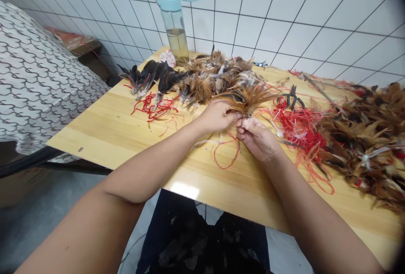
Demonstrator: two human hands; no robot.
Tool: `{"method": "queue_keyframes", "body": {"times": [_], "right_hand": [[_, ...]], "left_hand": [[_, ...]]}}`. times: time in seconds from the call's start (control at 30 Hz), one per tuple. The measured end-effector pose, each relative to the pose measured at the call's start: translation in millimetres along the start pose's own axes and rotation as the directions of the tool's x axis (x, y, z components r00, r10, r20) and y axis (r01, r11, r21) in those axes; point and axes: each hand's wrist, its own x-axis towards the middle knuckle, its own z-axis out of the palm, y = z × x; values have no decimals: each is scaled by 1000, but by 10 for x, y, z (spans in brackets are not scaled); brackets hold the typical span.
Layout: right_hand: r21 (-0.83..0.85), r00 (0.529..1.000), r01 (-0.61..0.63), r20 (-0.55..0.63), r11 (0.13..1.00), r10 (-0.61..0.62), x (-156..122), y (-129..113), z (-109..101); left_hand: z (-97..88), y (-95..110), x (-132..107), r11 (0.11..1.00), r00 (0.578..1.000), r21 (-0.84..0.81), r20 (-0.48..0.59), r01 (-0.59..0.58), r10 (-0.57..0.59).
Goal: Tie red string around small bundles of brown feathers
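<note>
Between my two hands is a bundle of brown and black feathers (245, 100), its tips spreading up and away from me. My left hand (218, 115) closes around the bundle's lower left side. From the right, the fingertips of my right hand (256, 134) pinch at the pale base of the same bundle. A loop of red string (226, 167) hangs or lies just below the hands, over the wooden table (126, 139). Whether the string is tied to the bundle is hidden by my fingers.
Behind my hands lies a heap of brown feathers (218, 73), with black feather bundles (158, 73) to its left. A water bottle (174, 25) stands near the tiled wall. On the right are tangled red strings (294, 122), black scissors (292, 96) and another feather pile (363, 130).
</note>
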Motion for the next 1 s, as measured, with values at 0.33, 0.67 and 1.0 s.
{"method": "queue_keyframes", "body": {"times": [0.33,0.67,1.0], "right_hand": [[245,998,-47,-27,968,55,31,-24,-15],[272,995,-99,29,957,94,37,24,33],[316,983,-182,79,931,166,16,31,59]], "left_hand": [[108,63,-12,936,944,211,-117,-282,310],[176,107,-25,908,992,-406,-108,-108,70],[179,185,-27,619,969,-762,42,189,-245]]}}
